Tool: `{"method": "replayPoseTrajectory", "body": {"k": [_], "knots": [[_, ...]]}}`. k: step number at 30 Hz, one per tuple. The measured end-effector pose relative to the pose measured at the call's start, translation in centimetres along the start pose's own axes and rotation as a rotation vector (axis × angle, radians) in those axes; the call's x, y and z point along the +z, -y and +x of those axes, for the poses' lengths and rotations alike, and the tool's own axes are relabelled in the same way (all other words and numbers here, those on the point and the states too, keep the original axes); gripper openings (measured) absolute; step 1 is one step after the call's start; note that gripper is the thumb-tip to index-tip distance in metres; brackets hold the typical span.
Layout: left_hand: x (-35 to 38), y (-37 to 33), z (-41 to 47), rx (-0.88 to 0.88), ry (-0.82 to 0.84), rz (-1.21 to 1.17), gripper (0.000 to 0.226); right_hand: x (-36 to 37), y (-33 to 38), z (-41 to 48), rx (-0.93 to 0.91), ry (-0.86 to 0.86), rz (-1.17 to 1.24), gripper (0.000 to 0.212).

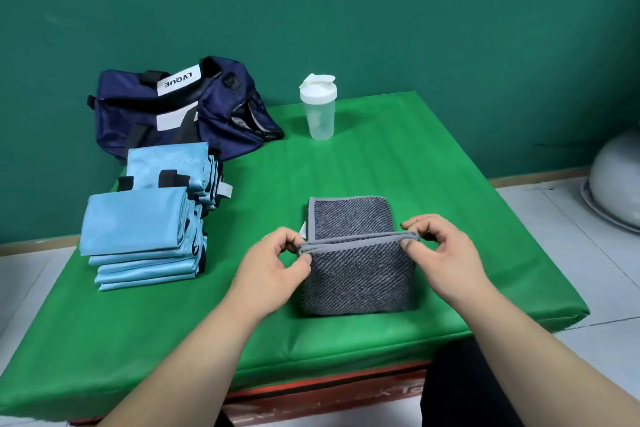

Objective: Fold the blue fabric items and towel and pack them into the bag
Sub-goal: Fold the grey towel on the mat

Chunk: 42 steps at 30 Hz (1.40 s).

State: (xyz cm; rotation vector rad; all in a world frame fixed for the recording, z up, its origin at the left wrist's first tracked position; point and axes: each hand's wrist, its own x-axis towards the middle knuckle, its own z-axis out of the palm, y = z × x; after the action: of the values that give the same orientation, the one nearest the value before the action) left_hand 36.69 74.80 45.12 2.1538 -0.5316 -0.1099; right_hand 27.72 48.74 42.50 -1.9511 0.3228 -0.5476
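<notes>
A dark grey towel (356, 274) with a lighter grey border lies partly folded in the middle of the green table. My left hand (273, 270) pinches the left end of its folded border edge, and my right hand (446, 260) pinches the right end, the edge held just above the towel's middle. Two stacks of folded light blue fabric items (138, 229) rest at the table's left side. Behind them sits the navy bag (180, 107) with a white label, slumped at the far left corner.
A clear shaker bottle (318, 107) with a white lid stands at the back of the green table (415, 184), right of the bag. A grey dome-shaped object (616, 180) lies on the tiled floor at the right. A green wall is behind.
</notes>
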Motion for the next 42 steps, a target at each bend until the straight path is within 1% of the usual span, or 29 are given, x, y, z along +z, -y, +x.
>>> {"method": "replayPoseTrajectory", "body": {"k": [2, 3, 5, 8, 11, 15, 16, 18, 21, 22, 23, 25, 26, 27, 29, 32, 33, 42], "knots": [[0.0, 0.2, 2.5, -0.036, -0.018, 0.020, 0.011, 0.6, -0.4, 2.1, 0.017, -0.018, -0.055, 0.027], [0.1, 0.4, 3.8, -0.053, -0.024, 0.031, 0.010, 0.9, -0.5, 3.2, 0.024, -0.028, -0.088, 0.026], [0.7, 0.8, 6.4, -0.079, -0.026, 0.045, 0.009, 1.5, -0.9, 5.4, 0.057, -0.039, -0.146, 0.020], [2.0, 1.7, 10.2, -0.106, -0.007, 0.080, 0.008, 2.3, -2.0, 8.7, 0.162, -0.024, -0.250, 0.008], [3.3, 2.8, 13.4, -0.129, 0.034, 0.097, 0.007, 2.8, -3.4, 11.5, 0.225, 0.031, -0.349, 0.011], [4.7, 4.3, 15.5, -0.160, 0.109, 0.177, 0.025, 3.3, -5.7, 13.9, 0.285, 0.177, -0.503, 0.020], [4.8, 4.5, 15.7, -0.160, 0.107, 0.191, 0.030, 3.4, -5.8, 14.2, 0.282, 0.187, -0.523, 0.020], [4.5, 4.8, 15.6, -0.118, 0.045, 0.189, 0.035, 2.9, -5.1, 14.0, 0.255, 0.156, -0.522, 0.020], [3.0, 3.9, 13.3, 0.030, -0.053, 0.113, 0.033, 1.7, -2.9, 11.6, 0.113, 0.023, -0.486, 0.025], [2.5, 3.4, 12.0, 0.105, -0.033, 0.121, 0.035, 1.5, -1.9, 10.3, 0.040, 0.021, -0.482, 0.026], [2.2, 2.6, 10.7, 0.173, 0.033, 0.153, 0.041, 1.5, -1.1, 8.9, -0.029, 0.067, -0.493, 0.031], [2.7, 1.7, 8.6, 0.247, 0.233, 0.286, 0.058, 2.7, -0.1, 6.8, -0.114, 0.235, -0.592, 0.050], [3.2, 1.6, 8.2, 0.265, 0.319, 0.395, 0.065, 3.5, 0.0, 6.2, -0.130, 0.316, -0.664, 0.060], [3.9, 1.7, 8.0, 0.269, 0.379, 0.513, 0.069, 4.3, 0.0, 6.0, -0.124, 0.383, -0.731, 0.066], [5.0, 2.3, 8.1, 0.222, 0.457, 0.679, 0.067, 5.4, -0.7, 5.7, -0.074, 0.497, -0.842, 0.072], [5.9, 3.4, 8.0, 0.151, 0.481, 0.725, 0.063, 5.6, -2.3, 5.7, -0.021, 0.561, -0.909, 0.092], [6.1, 3.5, 8.0, 0.146, 0.481, 0.738, 0.064, 5.5, -2.8, 5.8, -0.020, 0.562, -0.916, 0.095], [8.8, 2.9, 10.6, 0.086, 0.486, 0.756, 0.067, 3.8, -4.2, 8.9, -0.050, 0.610, -0.965, 0.090]]}}
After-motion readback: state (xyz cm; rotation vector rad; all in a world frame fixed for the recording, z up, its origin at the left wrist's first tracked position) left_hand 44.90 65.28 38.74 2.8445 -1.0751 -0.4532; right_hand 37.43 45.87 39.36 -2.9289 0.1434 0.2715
